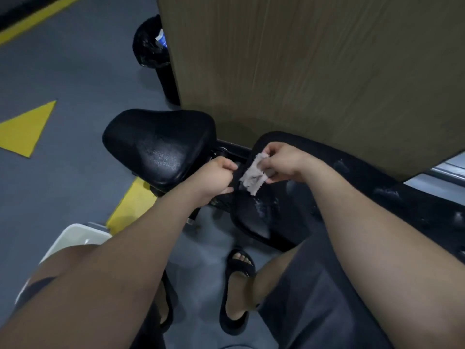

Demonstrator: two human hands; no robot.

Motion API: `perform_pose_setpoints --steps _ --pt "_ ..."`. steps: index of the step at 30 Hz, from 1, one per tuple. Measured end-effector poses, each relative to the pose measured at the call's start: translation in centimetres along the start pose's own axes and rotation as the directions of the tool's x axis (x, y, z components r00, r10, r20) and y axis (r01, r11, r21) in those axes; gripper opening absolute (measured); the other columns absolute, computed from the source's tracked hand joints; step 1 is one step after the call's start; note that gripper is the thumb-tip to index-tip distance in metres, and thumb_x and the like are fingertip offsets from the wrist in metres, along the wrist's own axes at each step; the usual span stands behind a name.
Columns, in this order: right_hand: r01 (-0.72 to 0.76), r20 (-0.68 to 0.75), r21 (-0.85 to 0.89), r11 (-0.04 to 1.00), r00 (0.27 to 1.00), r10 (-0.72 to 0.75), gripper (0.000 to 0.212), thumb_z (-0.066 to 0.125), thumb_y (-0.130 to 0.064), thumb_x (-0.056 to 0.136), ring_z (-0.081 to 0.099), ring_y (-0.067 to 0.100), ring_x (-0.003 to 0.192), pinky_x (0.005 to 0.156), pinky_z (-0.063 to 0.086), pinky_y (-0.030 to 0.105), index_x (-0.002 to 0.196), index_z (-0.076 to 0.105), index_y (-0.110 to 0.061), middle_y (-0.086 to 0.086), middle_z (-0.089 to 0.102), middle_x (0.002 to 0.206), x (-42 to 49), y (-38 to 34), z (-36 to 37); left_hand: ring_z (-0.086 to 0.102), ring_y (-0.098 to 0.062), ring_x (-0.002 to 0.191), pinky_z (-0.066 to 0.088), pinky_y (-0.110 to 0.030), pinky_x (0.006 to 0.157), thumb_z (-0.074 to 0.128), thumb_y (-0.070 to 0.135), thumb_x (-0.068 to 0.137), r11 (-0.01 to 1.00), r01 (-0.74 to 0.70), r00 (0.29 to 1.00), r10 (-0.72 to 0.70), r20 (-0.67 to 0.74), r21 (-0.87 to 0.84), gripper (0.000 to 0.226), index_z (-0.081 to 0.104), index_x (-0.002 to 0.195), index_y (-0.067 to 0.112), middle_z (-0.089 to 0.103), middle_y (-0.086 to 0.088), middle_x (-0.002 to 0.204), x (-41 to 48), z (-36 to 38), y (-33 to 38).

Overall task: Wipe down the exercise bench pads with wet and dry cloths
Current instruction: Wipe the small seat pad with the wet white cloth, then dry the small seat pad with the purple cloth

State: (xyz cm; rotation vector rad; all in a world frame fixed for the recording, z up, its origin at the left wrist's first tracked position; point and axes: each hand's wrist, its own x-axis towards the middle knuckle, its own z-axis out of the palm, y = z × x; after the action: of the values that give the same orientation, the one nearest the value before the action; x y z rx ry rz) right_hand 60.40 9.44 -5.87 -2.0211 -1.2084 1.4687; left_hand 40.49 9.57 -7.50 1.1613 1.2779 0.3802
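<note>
1. Reference. I give all positions relative to the black, rounded, vinyl-covered seat pad (158, 144).

2. Hands. The right hand (281, 159), just right of the seat pad, pinches the small, pale grey, frayed fabric cloth (253, 176) between thumb and fingertips, and the cloth hangs below it. The left hand (221, 177), at the seat pad's right edge, has its fingers curled against something dark beside the cloth. I cannot tell whether it pinches a corner of the cloth, a second dark cloth or the pad's end.

3. Reason for the hold. I judge that the 2 hands are set close together to open out or refold the cloth and present a fresh face before the next pass. The cloth is clear of both pads, so no wiping is under way.

4. Work surface. The long, black, padded backrest (352, 185) runs right of the seat pad and carries pale wet streaks and droplets. The seat pad shows a speckled sheen. I judge the backrest needs the next pass.

5. Surroundings. The white plastic tub (75, 238) sits on the floor near the seat pad's left side. The black, bag-lined waste bin (151, 44) stands beyond it.

6. Obstruction. The brown wood-grain panel (302, 71) stands beyond the seat pad to the right and overhangs the backrest's far edge, hiding part of it. The dark frame joint between the 2 pads lies directly under the hands.
</note>
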Motion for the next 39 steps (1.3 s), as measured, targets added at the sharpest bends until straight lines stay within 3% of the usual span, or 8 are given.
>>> perform_pose_setpoints --steps 3,6,10,12,22,29,34,39 --pt "-0.105 -0.07 -0.261 0.96 0.993 0.09 0.021 0.073 -0.015 0.09 0.07 0.019 0.08 0.073 0.064 0.038 0.101 0.055 -0.015 0.009 0.067 0.095 0.6 0.8 -0.5 0.059 -0.018 0.105 0.054 -0.037 0.098 0.048 0.006 0.094 0.967 0.013 0.998 0.004 -0.067 0.253 0.021 0.061 0.098 0.022 0.06 0.001 0.108 0.8 -0.4 -0.1" --pt "-0.211 -0.172 -0.611 0.763 0.976 0.132 0.033 0.074 -0.035 0.086 0.062 0.039 0.119 0.068 0.052 0.034 0.1 0.058 -0.011 0.026 0.061 0.132 1.3 0.9 -0.5 0.052 -0.02 0.086 0.045 -0.031 0.079 0.05 0.006 0.092 0.927 -0.012 0.998 0.036 -0.058 0.375 0.017 0.057 0.093 0.022 0.054 -0.004 0.093 0.8 -0.6 0.1" --pt "-0.24 -0.258 -0.656 0.715 0.962 0.086 0.023 0.061 -0.013 0.09 0.061 0.028 0.094 0.073 0.047 0.032 0.113 0.061 -0.009 0.01 0.064 0.11 0.9 0.9 -0.7 0.057 -0.017 0.083 0.048 -0.033 0.076 0.054 0.015 0.095 0.903 -0.01 0.993 0.057 -0.098 0.429 0.01 0.059 0.094 0.023 0.06 -0.001 0.092 0.0 -1.6 -0.3" --pt "-0.136 -0.233 -0.67 0.73 0.972 -0.033 0.027 0.059 -0.014 0.093 0.061 0.028 0.104 0.08 0.048 0.032 0.12 0.061 -0.011 0.009 0.065 0.119 0.8 0.1 -0.3 0.06 -0.015 0.093 0.044 -0.028 0.078 0.056 0.022 0.096 0.88 -0.016 0.99 0.081 -0.116 0.475 0.007 0.06 0.102 0.022 0.063 0.004 0.101 -0.8 -3.2 -0.8" --pt "0.517 0.317 -0.644 0.563 0.851 -0.418 0.012 0.062 -0.032 0.094 0.064 0.019 0.099 0.088 0.05 0.031 0.098 0.067 -0.022 -0.002 0.07 0.102 -1.1 -10.2 18.4 0.061 -0.024 0.101 0.045 -0.028 0.081 0.061 0.032 0.095 0.832 0.17 0.913 0.069 -0.403 0.528 0.02 0.059 0.112 0.022 0.064 0.0 0.106 -11.4 -19.8 -7.0" --pt "0.69 0.628 -0.556 0.464 0.714 -0.309 0.007 0.061 -0.03 0.092 0.065 0.018 0.086 0.078 0.053 0.031 0.096 0.066 -0.027 -0.006 0.069 0.094 1.5 -12.5 37.4 0.062 -0.024 0.111 0.047 -0.028 0.09 0.056 0.025 0.093 0.838 0.487 0.717 -0.225 -0.659 0.244 0.036 0.059 0.128 0.02 0.068 -0.001 0.121 -19.0 -28.3 -25.3" --pt "0.82 0.818 -0.471 0.326 0.544 -0.188 0.013 0.062 -0.024 0.09 0.059 0.014 0.09 0.076 0.043 0.026 0.102 0.066 -0.029 -0.013 0.061 0.091 5.1 -8.8 50.3 0.06 -0.029 0.114 0.051 -0.038 0.095 0.063 0.028 0.086 0.773 0.633 0.617 -0.474 -0.628 0.04 0.042 0.06 0.126 0.017 0.063 -0.009 0.125 -20.1 -28.5 -38.6" --pt "0.872 0.906 -0.381 0.308 0.419 -0.065 0.029 0.072 -0.029 0.085 0.061 0.022 0.101 0.088 0.05 0.032 0.112 0.067 -0.022 0.001 0.061 0.107 8.6 -2.4 59.6 0.047 -0.032 0.124 0.043 -0.041 0.103 0.068 0.037 0.091 0.748 0.664 0.538 -0.495 -0.682 -0.019 0.045 0.059 0.131 0.017 0.055 -0.01 0.13 -17.3 -26.6 -47.1"
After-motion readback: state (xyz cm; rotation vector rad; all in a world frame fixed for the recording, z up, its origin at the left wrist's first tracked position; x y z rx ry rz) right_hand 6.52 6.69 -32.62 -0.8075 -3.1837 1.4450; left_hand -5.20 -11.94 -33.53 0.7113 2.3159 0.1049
